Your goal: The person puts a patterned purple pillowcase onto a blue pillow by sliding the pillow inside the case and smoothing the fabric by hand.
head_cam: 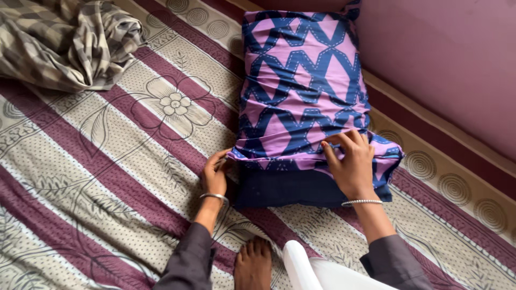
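On the striped floral bedsheet [107, 161], the dark blue pillow [290, 188] lies mostly inside its pink-and-blue pillowcase [301, 86]. Right hand [352, 164] and left hand [215, 173] both pinch the hem; uneven pulling would likely bunch it.

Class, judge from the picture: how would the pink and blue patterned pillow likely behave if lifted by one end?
The pillow looks plump, so probably light and saggy. Its cover wrinkles under the right hand, suggesting thin, floppy cloth. Flat on the bedsheet, it seems unlikely to roll.
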